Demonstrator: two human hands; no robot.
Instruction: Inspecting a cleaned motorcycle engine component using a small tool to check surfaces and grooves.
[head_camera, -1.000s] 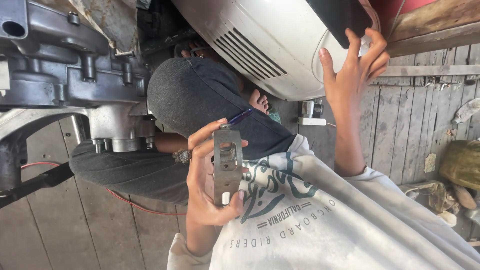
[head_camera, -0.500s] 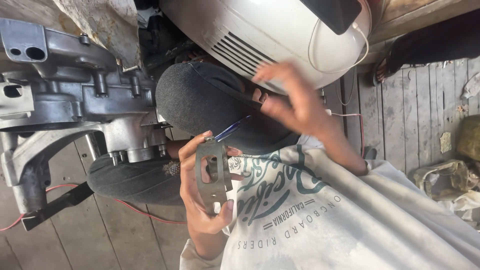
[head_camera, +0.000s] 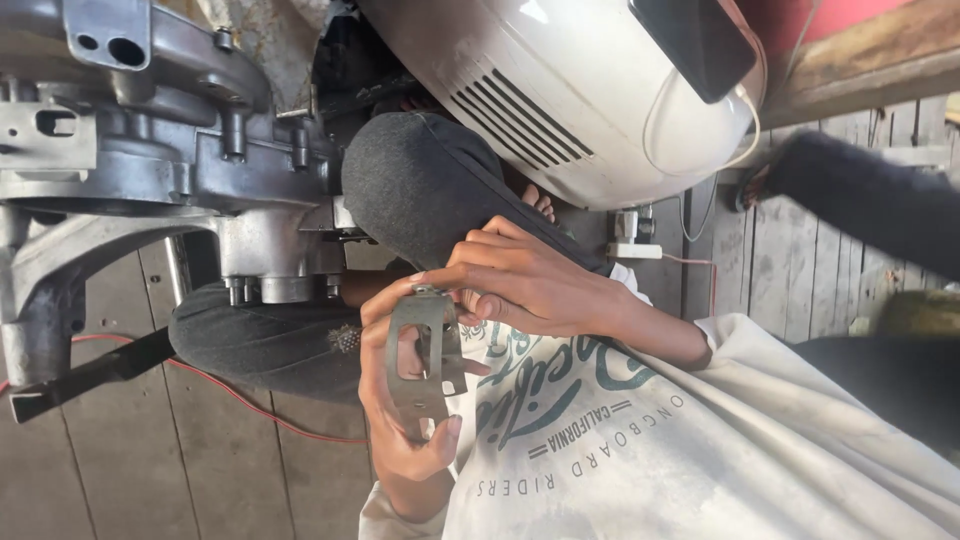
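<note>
The left hand (head_camera: 400, 420) is wrapped round a flat grey metal bracket (head_camera: 422, 358) and the right hand (head_camera: 530, 285) pinches its top edge — if either lets go, it could drop onto the lap below.

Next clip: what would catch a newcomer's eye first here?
At centre, both hands meet on a flat grey metal bracket: the left hand grips it from below and the right hand pinches its top edge. Above looms a white scooter body panel with louvred vents, and a bare metal engine casing fills the left.
</note>
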